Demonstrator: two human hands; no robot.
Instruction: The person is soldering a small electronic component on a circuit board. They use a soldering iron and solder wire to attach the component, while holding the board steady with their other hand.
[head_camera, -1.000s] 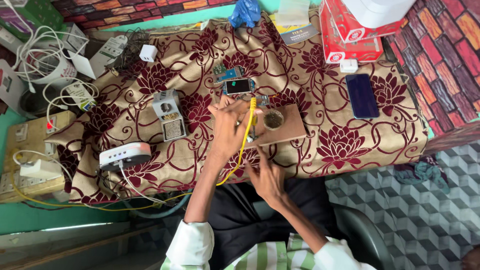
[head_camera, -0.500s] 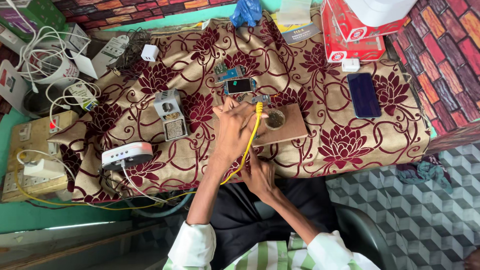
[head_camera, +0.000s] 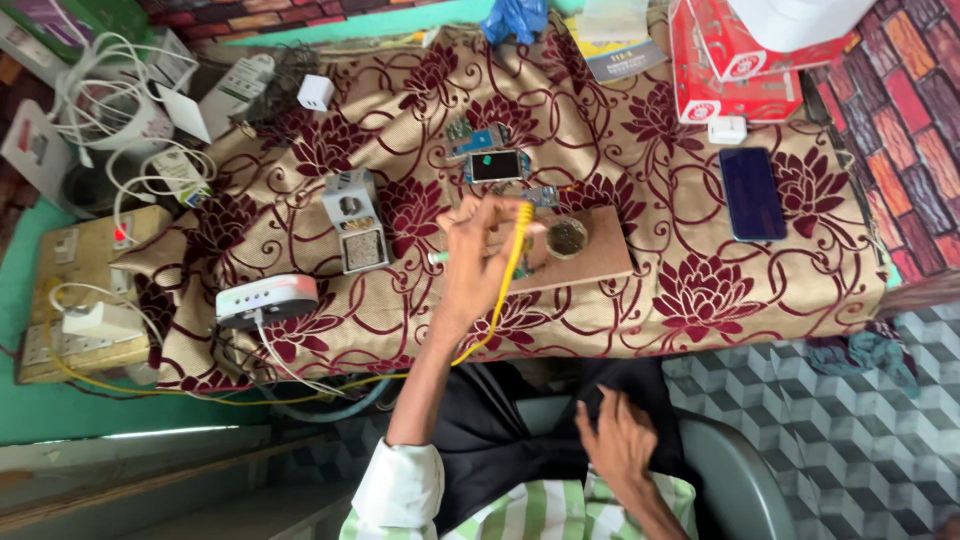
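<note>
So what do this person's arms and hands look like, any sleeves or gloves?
Both hands are bare, no gloves. The left hand extends from a bare forearm with a white sleeve rolled up near the elbow. The right hand shows no watch. The shirt has green and white stripes.

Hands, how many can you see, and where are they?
2. The left hand is up over the flowered cloth, gripping a tool with a yellow cord. The right hand rests down on the person's lap. No others show.
</note>
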